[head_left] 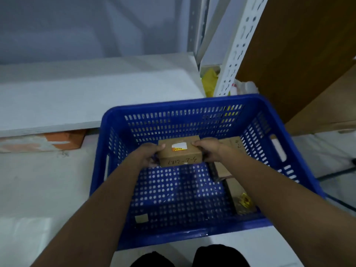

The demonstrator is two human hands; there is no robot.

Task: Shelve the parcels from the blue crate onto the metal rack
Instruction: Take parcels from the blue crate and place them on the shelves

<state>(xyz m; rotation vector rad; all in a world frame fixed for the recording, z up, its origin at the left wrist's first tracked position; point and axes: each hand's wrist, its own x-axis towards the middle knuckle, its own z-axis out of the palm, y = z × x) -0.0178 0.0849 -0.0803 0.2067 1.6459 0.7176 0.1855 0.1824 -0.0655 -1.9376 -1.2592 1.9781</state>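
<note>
The small brown cardboard parcel (180, 151) sits inside the blue perforated plastic crate (192, 108), your left hand (148, 157) and right hand (209, 149) each holding an end in a firm grip. Lift level, or it may snag the crate wall (more parcels lie right). Its white-and-yellow label (179, 147) is unreadable; handwriting blurs too.

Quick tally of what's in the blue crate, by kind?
Cardboard parcels: 3 (small box gripped by left hand and right hand; one behind the right hand; one along the right wall)
Loose paper scraps: 1
Total: 4, inside the blue crate
</note>
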